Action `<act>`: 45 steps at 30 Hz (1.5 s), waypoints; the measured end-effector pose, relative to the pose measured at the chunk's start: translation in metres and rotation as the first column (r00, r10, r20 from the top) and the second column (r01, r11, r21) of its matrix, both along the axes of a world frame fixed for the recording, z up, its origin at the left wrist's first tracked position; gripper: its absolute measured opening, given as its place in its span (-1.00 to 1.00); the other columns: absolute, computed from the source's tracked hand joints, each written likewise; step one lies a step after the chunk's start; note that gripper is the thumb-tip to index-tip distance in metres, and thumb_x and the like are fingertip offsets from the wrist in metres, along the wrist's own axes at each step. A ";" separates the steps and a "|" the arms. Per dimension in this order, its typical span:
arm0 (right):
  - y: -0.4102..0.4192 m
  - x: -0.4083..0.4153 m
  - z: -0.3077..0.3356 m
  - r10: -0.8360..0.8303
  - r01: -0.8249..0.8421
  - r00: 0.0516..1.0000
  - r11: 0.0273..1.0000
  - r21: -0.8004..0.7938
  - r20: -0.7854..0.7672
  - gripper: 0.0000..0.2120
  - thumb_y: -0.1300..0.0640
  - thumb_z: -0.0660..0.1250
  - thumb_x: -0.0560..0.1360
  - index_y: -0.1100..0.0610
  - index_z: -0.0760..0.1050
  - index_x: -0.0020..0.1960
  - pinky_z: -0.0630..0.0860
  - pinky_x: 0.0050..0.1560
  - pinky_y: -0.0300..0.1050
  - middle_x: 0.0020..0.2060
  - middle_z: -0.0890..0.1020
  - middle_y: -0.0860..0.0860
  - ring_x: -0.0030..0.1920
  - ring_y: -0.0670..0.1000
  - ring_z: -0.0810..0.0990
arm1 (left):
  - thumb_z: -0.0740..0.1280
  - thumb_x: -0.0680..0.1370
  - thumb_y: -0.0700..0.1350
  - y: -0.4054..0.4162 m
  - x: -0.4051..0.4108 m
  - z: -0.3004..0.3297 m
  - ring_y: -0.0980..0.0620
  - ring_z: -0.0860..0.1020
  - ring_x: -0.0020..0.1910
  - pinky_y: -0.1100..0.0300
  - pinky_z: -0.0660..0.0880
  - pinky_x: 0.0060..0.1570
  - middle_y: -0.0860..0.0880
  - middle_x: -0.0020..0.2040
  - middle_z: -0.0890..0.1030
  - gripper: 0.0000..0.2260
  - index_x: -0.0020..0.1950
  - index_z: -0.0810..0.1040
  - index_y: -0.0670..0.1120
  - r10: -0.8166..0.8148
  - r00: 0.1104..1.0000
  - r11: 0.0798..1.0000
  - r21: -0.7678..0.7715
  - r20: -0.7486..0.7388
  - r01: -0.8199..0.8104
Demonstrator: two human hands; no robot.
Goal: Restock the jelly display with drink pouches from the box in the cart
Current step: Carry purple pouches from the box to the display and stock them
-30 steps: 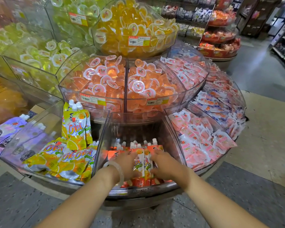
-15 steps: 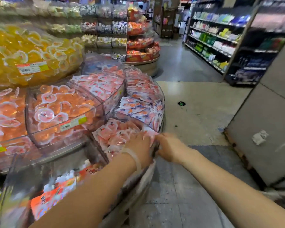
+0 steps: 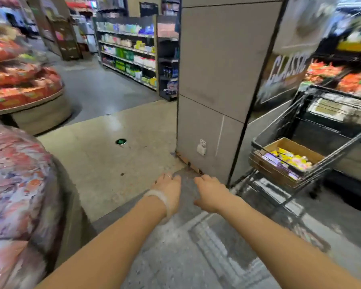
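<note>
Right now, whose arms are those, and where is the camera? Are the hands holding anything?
The camera sits on a person's head, looking forward and down, so you see their own two bare arms reaching out. The left hand, with a pale band on its wrist, and the right hand both hold nothing. They hang over the grey shop floor. To the right stands a black wire shopping cart carrying a brown cardboard box of yellow and purple drink pouches. On the left is the blurred edge of the round jelly display.

Jelly display (image 3: 19, 184) blurred, cut by left edge
</note>
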State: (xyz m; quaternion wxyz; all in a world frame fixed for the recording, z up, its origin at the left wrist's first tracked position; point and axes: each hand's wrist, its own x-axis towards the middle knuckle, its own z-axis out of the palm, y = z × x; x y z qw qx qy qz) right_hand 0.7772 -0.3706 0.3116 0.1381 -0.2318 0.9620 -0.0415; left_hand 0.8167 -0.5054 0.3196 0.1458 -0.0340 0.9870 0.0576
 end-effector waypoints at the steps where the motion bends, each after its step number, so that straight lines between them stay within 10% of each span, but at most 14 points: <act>1: 0.020 -0.009 -0.002 -0.047 0.047 0.999 0.999 -0.006 0.002 -0.44 0.02 0.33 0.51 0.18 0.21 0.40 0.36 0.30 0.11 0.37 0.31 0.15 0.38 0.21 0.27 | 0.34 0.50 -0.14 0.018 -0.017 -0.002 -0.19 0.16 0.47 -0.03 0.27 0.41 -0.18 0.50 0.12 -0.41 0.47 0.18 -0.10 -0.048 0.999 0.999 0.002 -0.004 0.048; 14: 0.194 -0.174 -0.042 -0.496 0.500 0.862 0.866 -0.011 0.099 -0.52 0.01 0.34 0.44 0.16 0.33 0.29 0.42 0.27 0.07 0.24 0.41 0.18 0.30 0.21 0.39 | 0.40 0.44 0.09 0.194 -0.242 -0.040 -0.16 0.06 0.51 -0.05 0.19 0.44 -0.16 0.51 0.07 -0.26 0.49 0.12 -0.11 -0.497 0.866 0.865 0.098 0.042 0.492; 38: 0.430 -0.539 -0.137 -0.658 0.680 0.700 0.733 0.024 0.279 -0.64 0.02 0.25 0.50 0.21 0.40 0.20 0.45 0.14 0.02 0.19 0.47 0.19 0.21 0.20 0.45 | 0.41 0.39 0.03 0.388 -0.645 -0.110 -0.12 0.34 0.31 0.01 0.43 0.25 -0.09 0.32 0.30 -0.34 0.43 0.23 -0.01 -0.568 0.785 0.823 0.162 0.246 0.545; 45: 0.491 -0.605 -0.204 -0.656 0.681 0.628 0.724 0.114 0.419 -0.58 0.00 0.27 0.50 0.20 0.39 0.27 0.44 0.15 -0.05 0.23 0.50 0.19 0.24 0.17 0.47 | 0.38 0.47 0.06 0.453 -0.718 -0.164 -0.11 0.23 0.45 0.08 0.23 0.42 -0.12 0.44 0.24 -0.32 0.48 0.17 -0.11 -0.556 0.735 0.825 0.148 0.389 0.546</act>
